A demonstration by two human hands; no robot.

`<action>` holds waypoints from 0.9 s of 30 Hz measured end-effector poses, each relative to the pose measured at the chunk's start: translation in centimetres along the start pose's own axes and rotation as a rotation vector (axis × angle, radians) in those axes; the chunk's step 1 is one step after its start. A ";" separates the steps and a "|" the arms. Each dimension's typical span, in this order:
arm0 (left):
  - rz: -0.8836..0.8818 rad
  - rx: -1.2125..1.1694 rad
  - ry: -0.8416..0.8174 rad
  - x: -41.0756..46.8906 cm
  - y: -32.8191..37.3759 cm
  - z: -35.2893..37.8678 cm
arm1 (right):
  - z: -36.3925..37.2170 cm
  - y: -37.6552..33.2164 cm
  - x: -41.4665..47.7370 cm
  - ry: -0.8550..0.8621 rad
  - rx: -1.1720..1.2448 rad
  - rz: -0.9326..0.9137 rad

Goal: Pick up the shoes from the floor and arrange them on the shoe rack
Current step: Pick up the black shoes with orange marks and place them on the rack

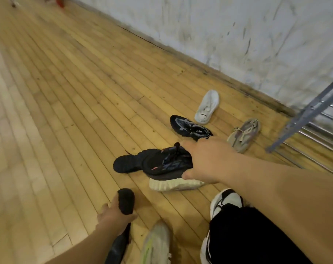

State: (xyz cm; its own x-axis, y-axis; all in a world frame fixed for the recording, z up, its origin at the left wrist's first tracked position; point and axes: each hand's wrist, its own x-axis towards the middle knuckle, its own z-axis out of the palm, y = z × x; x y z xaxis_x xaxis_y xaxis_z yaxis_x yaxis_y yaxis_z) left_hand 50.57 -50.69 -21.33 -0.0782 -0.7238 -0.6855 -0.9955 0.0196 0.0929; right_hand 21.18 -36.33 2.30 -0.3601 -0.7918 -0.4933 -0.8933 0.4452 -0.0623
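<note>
Holding a black shoe (126, 201): left grip (114, 212), 6 o'clock low in frame, fingers curled round its middle, one end sticking up past the knuckles, the other hanging below the wrist.

At 5 o'clock of that: pale green-white sneaker (156, 242) on the wood floor (76, 92). Can't tell if it's worn.

Further to 4 o'clock: white-and-black sneaker (226, 201), on a foot under a black trouser leg (247, 235).

Right grip (207, 162), just right of centre: thumb below, fingers over the top, pinching the heel end of a cream-soled black sneaker (171, 168). Sole at or just off the floor, can't tell which.

At that sneaker's 9 o'clock: second black shoe (129, 162), lying on the floor, touching or overlapping it.

Beyond the right grip, all loose on the floor:
- 12 o'clock: black-grey sneaker (188, 127)
- 2 o'clock: beige sneaker (243, 134)
- farthest, near the wall (238, 35): white sneaker (207, 106)

Shoe rack (310, 109): grey metal frame, 3 o'clock edge of frame, against the wall. Only part of it is in view, with no shoe on that part.
</note>
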 end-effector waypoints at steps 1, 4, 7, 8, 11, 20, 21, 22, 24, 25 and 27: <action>-0.028 0.008 -0.025 0.3 -0.9 0.7 | 0.1 -0.3 0.2 -0.014 -0.005 -0.011; -0.027 0.084 -0.044 0.4 -2.4 2.4 | 0.5 -0.7 0.9 -0.061 -0.014 -0.025; -0.004 0.179 0.017 -0.2 -2.0 3.0 | 1.3 -0.4 1.7 -0.093 0.002 0.021; 0.001 0.181 0.033 -0.3 -1.8 2.8 | 1.4 -0.1 2.1 -0.104 0.005 0.055; 0.070 0.104 0.013 -0.2 -1.1 1.9 | 1.5 0.7 2.9 -0.126 -0.003 0.152; 0.003 -0.571 0.065 0.6 -0.2 -2.5 | 1.6 0.7 3.6 -0.145 -0.010 0.221; 0.004 -0.562 0.111 0.5 -0.4 -2.4 | 1.7 0.6 3.6 -0.147 -0.008 0.209; 0.037 -0.546 0.112 0.2 -0.5 -2.2 | 1.9 0.6 3.5 -0.148 -0.005 0.199; 0.131 -0.475 0.075 -0.1 -0.2 -1.5 | 2.0 0.6 3.4 -0.158 0.000 0.188; 0.178 -0.445 0.064 -0.2 0.1 -1.0 | 2.1 0.6 3.4 -0.165 0.000 0.185; 0.234 -0.423 0.063 -0.4 0.6 -0.5 | 2.0 0.5 3.2 -0.163 0.000 0.181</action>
State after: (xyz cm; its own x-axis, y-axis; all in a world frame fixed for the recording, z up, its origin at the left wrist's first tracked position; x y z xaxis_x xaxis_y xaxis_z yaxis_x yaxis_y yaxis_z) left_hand 50.02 -50.73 -20.63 -0.2809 -0.7739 -0.5675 -0.8416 -0.0856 0.5333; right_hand 20.11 -37.77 -1.09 -0.4658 -0.6211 -0.6303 -0.8184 0.5733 0.0398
